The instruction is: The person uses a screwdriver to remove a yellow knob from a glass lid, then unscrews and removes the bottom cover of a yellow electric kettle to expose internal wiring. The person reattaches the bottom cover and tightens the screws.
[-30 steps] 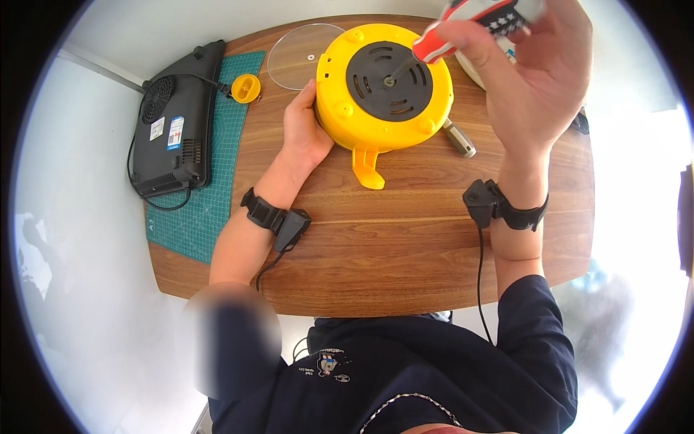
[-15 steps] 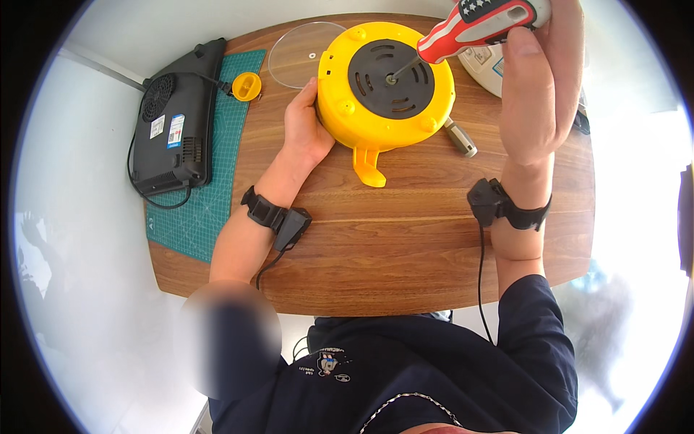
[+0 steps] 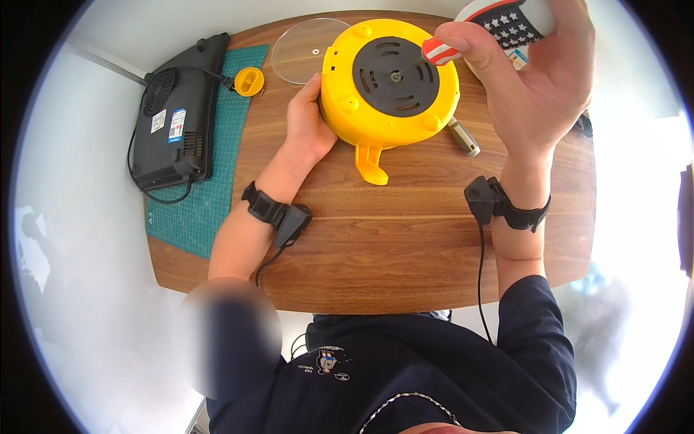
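Note:
A round yellow appliance body [image 3: 397,132] sits at the far middle of the table, its underside up. A slotted black disc [image 3: 384,92] fills its centre, and a bent yellow lug juts from the near side. My left hand [image 3: 309,121] is closed round its left side, fingers partly hidden beneath. In my right hand [image 3: 538,98], raised at the upper right, is a screwdriver [image 3: 509,24] with a red, white and black star-patterned handle. The thumb presses along the handle near its red end. Its shaft slants down left, the tip at the disc's centre.
At left, a black appliance [image 3: 170,134] with a fan grille and cord lies tilted over a green cutting mat [image 3: 230,145]. Nearby are a small yellow cap [image 3: 249,82] and a clear round lid [image 3: 293,61]. A grey-handled tool [image 3: 463,137] pokes out right of the yellow body.
My right hand has turned with the screwdriver, its palm side now showing more and its thumb further left along the handle. The left hand keeps its grip; the yellow body hardly shifts.

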A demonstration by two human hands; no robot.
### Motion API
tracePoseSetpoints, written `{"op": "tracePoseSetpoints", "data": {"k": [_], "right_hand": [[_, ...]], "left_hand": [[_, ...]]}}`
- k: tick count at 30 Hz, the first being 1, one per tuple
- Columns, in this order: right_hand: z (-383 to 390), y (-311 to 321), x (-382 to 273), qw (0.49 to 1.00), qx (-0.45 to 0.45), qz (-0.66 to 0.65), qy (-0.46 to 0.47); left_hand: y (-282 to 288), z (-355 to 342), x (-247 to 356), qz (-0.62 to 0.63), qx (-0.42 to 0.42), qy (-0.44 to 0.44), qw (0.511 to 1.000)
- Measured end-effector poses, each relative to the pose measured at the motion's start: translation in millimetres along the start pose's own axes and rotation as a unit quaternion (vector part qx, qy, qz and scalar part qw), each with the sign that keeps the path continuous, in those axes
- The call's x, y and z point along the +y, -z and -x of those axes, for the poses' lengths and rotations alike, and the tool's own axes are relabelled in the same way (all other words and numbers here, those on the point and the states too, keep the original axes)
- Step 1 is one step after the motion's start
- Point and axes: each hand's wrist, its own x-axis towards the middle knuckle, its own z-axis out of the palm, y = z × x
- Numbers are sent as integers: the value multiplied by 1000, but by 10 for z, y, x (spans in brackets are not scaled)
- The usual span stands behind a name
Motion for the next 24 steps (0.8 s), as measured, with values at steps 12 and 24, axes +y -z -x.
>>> {"op": "tracePoseSetpoints", "data": {"k": [12,24], "right_hand": [[19,95,31,995,-36,98,-7],[20,-273,-27,996,81,9,-42]], "left_hand": [[-11,48,24,-9,13,-3,1000],[107,40,4,22,24,-18,999]]}}
